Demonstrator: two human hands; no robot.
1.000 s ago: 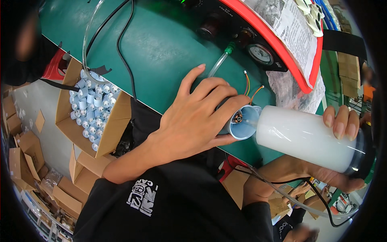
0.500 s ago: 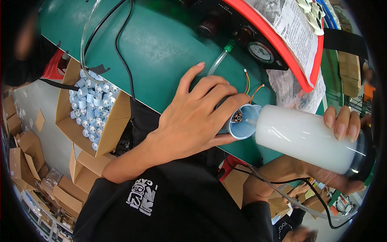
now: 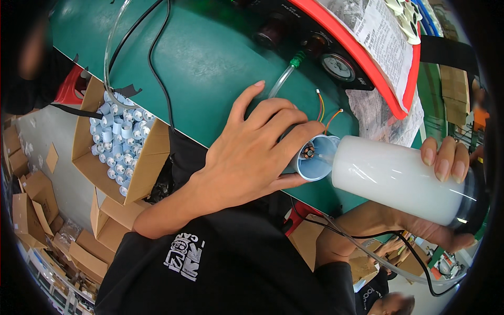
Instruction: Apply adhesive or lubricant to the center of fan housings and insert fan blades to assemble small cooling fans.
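Observation:
My left hand (image 3: 257, 144) is closed around a light blue plastic cup (image 3: 315, 170), whose open mouth faces right. A small round dark part with coppery spots (image 3: 307, 151) sits inside the cup. In my right hand (image 3: 446, 163) is a large dispensing syringe barrel (image 3: 391, 176) with milky white contents and a dark end. It lies tilted, its narrow clear nozzle (image 3: 326, 157) reaching into the cup's mouth. Beyond my left fingers, thin coloured wires with small white connectors (image 3: 340, 111) stick up. My left palm covers the back of the cup.
A black control box (image 3: 299, 31) with red edging, a round gauge and a clear air tube (image 3: 282, 81) stands on the green table (image 3: 210, 52). An open carton (image 3: 152, 163) of similar blue cups is at left. Cables hang near my right forearm; another person is at lower right.

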